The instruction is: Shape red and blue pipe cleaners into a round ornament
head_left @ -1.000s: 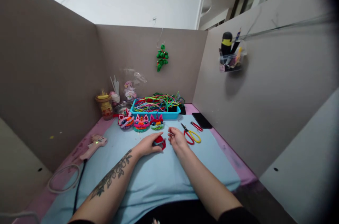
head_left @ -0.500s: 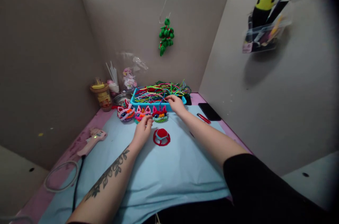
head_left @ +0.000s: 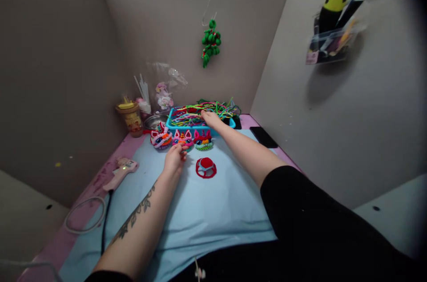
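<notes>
My right hand (head_left: 211,119) reaches into a blue plastic basket (head_left: 216,130) heaped with colourful pipe cleaners (head_left: 187,117). Its fingers are pinched together among them; what they grip, if anything, is too small to tell. Close in front of the middle, pink pipe-cleaner animal head (head_left: 183,135) is my left hand (head_left: 174,158), its fingers loosely bent and apart, with nothing visible in them. On either side stand a pink-and-purple head (head_left: 160,139) and a red-and-green head (head_left: 203,141). A red, dome-topped pipe-cleaner frame with light blue struts (head_left: 206,168) lies between my forearms.
A pink glue gun (head_left: 120,174) with a black cord lies on the left. Behind it stand a drink cup (head_left: 132,121) and a metal bowl (head_left: 156,122). A black phone (head_left: 263,137) rests at the right edge. Grey partitions enclose the desk; a pen holder (head_left: 328,46) hangs right.
My right hand has moved left and farther over the basket. My left hand has shifted slightly left. A red pen seen earlier beside the phone is now hidden by my right arm.
</notes>
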`<action>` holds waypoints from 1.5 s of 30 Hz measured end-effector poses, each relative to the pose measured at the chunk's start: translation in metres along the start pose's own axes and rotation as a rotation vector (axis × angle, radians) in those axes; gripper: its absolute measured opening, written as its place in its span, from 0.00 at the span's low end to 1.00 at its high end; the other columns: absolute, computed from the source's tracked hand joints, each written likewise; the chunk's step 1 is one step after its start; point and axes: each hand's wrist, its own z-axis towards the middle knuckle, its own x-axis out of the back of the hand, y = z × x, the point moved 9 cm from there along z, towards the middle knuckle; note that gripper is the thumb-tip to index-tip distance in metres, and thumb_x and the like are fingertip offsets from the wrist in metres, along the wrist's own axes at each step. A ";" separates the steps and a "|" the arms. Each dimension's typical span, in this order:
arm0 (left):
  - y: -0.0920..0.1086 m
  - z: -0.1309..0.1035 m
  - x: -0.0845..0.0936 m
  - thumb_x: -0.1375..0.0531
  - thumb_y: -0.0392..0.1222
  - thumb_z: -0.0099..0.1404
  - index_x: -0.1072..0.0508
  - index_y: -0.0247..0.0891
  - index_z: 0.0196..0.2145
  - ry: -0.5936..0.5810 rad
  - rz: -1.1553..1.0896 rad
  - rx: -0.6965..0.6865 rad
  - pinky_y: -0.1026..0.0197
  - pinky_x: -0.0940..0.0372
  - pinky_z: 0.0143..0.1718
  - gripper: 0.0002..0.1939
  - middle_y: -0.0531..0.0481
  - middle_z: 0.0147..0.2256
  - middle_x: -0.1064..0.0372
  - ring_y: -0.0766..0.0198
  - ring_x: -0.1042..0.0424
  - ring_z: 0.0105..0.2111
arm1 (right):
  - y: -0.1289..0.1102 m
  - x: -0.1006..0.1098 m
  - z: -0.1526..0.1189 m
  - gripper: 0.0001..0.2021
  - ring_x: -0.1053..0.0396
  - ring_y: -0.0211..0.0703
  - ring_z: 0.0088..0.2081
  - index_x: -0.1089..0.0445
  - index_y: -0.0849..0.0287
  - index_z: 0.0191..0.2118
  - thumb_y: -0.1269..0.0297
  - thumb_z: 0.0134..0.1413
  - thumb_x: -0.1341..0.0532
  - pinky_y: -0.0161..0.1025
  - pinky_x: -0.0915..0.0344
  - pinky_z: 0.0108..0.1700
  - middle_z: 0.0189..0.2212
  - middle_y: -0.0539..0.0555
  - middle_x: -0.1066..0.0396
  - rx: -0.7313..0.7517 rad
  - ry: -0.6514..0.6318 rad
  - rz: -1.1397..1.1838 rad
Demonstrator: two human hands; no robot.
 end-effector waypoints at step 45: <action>-0.014 -0.006 -0.008 0.45 0.32 0.58 0.33 0.35 0.33 0.049 -0.280 0.056 0.71 0.51 0.17 0.05 0.57 0.20 0.39 0.76 0.43 0.14 | -0.094 -0.117 0.001 0.11 0.30 0.36 0.27 0.26 0.59 0.38 0.63 0.55 0.44 0.29 0.39 0.30 0.30 0.51 0.23 0.171 -0.325 -0.215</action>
